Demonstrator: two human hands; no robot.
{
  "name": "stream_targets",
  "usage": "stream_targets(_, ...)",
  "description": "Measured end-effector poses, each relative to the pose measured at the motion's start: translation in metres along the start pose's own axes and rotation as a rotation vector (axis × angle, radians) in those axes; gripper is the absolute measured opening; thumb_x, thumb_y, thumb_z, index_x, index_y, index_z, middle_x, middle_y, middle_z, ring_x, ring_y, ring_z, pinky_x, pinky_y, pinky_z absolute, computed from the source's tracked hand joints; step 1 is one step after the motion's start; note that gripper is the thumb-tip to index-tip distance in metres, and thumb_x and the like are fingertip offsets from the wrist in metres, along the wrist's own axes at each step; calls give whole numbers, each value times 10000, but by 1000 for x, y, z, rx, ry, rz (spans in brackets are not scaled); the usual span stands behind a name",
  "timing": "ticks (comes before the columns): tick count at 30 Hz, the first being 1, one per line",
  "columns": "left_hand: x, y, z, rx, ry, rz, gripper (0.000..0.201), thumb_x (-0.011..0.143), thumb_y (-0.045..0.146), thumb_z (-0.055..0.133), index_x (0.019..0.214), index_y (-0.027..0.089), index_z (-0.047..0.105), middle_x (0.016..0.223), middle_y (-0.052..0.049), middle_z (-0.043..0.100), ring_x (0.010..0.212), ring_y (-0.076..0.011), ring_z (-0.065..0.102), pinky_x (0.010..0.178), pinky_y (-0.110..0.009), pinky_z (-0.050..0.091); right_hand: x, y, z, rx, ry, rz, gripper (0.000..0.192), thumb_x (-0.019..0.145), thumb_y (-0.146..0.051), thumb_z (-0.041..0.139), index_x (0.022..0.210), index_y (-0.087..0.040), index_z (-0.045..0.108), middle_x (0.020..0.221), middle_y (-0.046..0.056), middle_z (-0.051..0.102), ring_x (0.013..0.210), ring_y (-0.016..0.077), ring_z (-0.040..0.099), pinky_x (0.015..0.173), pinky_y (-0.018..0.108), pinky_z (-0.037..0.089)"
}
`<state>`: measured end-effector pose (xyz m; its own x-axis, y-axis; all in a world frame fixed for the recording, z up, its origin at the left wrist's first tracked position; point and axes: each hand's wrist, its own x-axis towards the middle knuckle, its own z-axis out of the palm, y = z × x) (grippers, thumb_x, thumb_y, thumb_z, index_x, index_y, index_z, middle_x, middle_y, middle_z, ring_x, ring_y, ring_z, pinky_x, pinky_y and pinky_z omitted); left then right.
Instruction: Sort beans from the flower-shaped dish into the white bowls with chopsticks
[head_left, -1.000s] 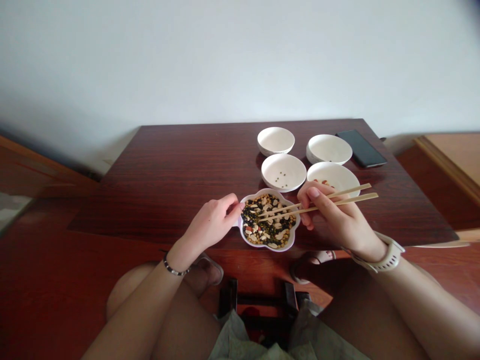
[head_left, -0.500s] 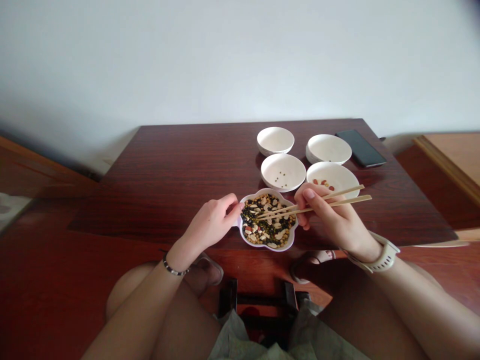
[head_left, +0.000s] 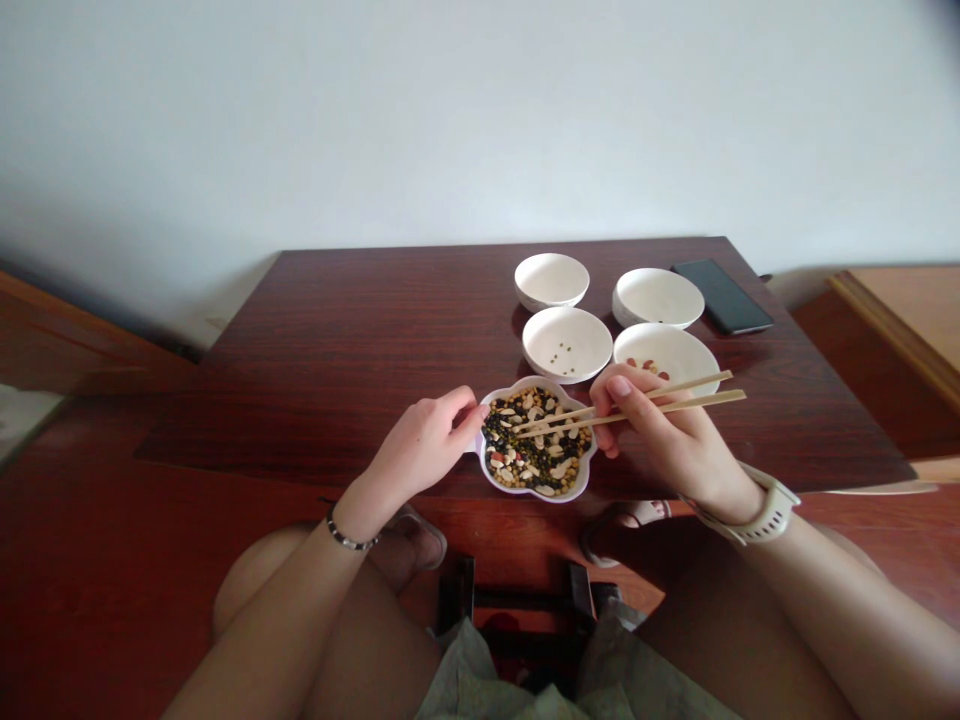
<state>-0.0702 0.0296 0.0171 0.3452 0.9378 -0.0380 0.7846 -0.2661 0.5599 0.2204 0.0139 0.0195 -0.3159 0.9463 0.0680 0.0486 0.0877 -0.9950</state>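
A scalloped white bowl [head_left: 588, 478] with a short side handle stands at the table's front edge. It is filled with mixed beans and nuts [head_left: 536, 440]: black, yellow and green ones with pale peanut halves. My left hand [head_left: 431, 435] is closed at the bowl's left side, its fingertips pinching the rim by the handle. My right hand [head_left: 645, 415] is closed around a pair of wooden chopsticks [head_left: 694, 393]. Their tips rest among the beans left of the bowl's middle, close together. Whether a bean is between the tips is too small to tell.
Behind the scalloped bowl stand a white bowl with a few green beans [head_left: 559, 330], a white bowl with reddish nuts [head_left: 679, 345], a back left white bowl [head_left: 551, 275] and a back right white bowl [head_left: 656, 292]. A black phone [head_left: 721, 295] lies at the right on the dark wooden table [head_left: 375, 330].
Hardly anything differs. The chopsticks have shifted very slightly in my right hand, with their tips still among the beans. My left hand has stayed at the rim.
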Motion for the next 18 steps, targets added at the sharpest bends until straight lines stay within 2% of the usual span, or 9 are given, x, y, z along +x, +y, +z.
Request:
stream_targets(6,0,-1,1,6,-2,4,342,1100,412,485,832,212,558,677,22,615,595,-137,545,614,-285,316,-1,-1,0,36,19,2,361,1119,-494,483,911,-227,609,689,6,623,611,158,561,603,314,444)
stream_targets(13,-1,-3,2,11,-5,7,341,1108,417,467,844,216,546,666,27,585,593,-137,532,608,-289,300,0,-8,-2,97,107,-19,372,1108,-494,514,881,-220,622,667,11,608,616,162,555,607,315,430)
stream_targets(18,-1,-3,2,1,1,3,351,1104,421,470,828,216,538,662,27,584,585,-136,522,606,-290,301,1,-8,-2,79,71,15,391,1104,-515,507,872,-222,621,662,8,602,596,160,543,594,317,419)
